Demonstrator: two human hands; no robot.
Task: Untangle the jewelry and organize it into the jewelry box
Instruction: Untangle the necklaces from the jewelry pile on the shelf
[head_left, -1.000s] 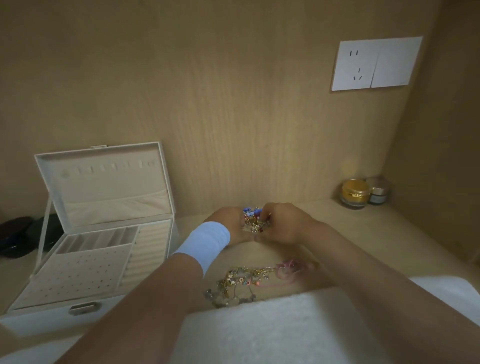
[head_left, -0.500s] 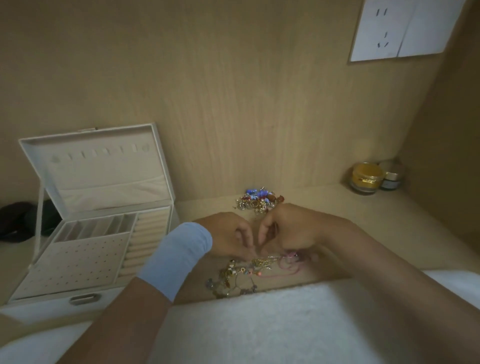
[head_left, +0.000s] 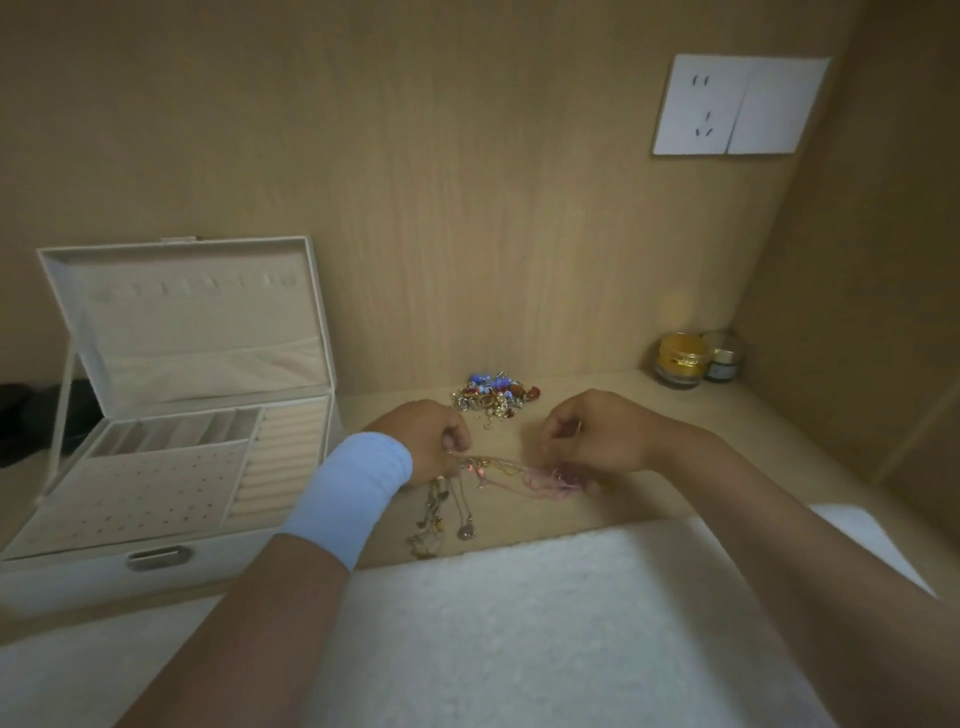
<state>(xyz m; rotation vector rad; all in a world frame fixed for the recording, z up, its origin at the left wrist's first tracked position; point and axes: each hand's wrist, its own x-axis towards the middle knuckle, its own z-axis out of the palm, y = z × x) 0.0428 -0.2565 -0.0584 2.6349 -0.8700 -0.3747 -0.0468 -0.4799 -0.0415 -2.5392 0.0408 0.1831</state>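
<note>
The tangled chains (head_left: 496, 466) lie on the wooden desk (head_left: 753, 410), just in front of the white fuzzy cloth (head_left: 519, 623) and right of the jewelry box (head_left: 62, 577). One section, gold at the left end and pink at the right, is stretched between the two hands, its long axis running left to right, roughly parallel to the back wall. A second section of darker chains with small pendants runs from below the left hand toward the viewer, and its near end reaches the edge of the cloth.

The left hand (head_left: 426, 447) is knuckles-up with fingers curled, pinching the left end of the stretched section. A light blue wristband (head_left: 348, 493) covers its wrist, and the forearm enters from the lower left. The right hand (head_left: 597, 436) is also knuckles-up with fingers curled, pinching the pink end; its forearm enters from the lower right, crossing the cloth. The hands are apart, level with each other.

A pile of small jewelry (head_left: 493, 395), with blue, red and gold pieces, rests on the desk behind the hands, near the wall and separate from the chains.

The jewelry box stands at the left with its lid raised and tilted back. Its top tray shows a dotted panel, slotted compartments behind it and ring rolls along its right side.

A gold jar (head_left: 680, 358) and a smaller jar (head_left: 724, 356) stand side by side in the far right corner. A wall socket (head_left: 737, 106) is mounted above them.
</note>
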